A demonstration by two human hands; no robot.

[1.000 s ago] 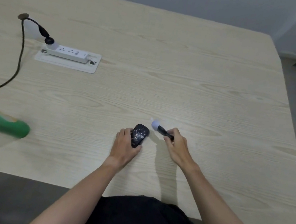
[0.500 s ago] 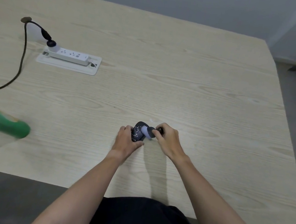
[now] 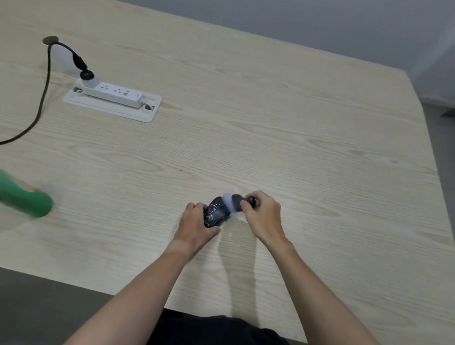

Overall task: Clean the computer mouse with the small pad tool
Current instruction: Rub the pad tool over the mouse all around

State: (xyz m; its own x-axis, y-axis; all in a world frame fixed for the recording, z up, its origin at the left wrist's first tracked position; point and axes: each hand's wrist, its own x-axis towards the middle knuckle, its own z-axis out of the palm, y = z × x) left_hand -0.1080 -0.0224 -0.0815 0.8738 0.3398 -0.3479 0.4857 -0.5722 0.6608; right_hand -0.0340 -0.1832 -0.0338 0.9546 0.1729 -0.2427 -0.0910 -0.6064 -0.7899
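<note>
A black computer mouse (image 3: 215, 211) speckled with white flecks sits on the light wooden table (image 3: 286, 128), near the front edge. My left hand (image 3: 196, 223) grips its left and rear side. My right hand (image 3: 263, 216) holds the small pad tool (image 3: 234, 201) by its dark handle; the pale, blurred pad end rests on the mouse's upper right side. Most of the handle is hidden in my fingers.
A green bottle (image 3: 2, 188) lies on its side at the left. A white power strip (image 3: 114, 93) on a pale plate sits at the back left, with a black cable (image 3: 44, 91) running off the left edge. The table's right edge borders grey floor.
My right hand has brought the pad tool from beside the mouse onto it and now rubs its upper right side. My left hand keeps its hold on the mouse.
</note>
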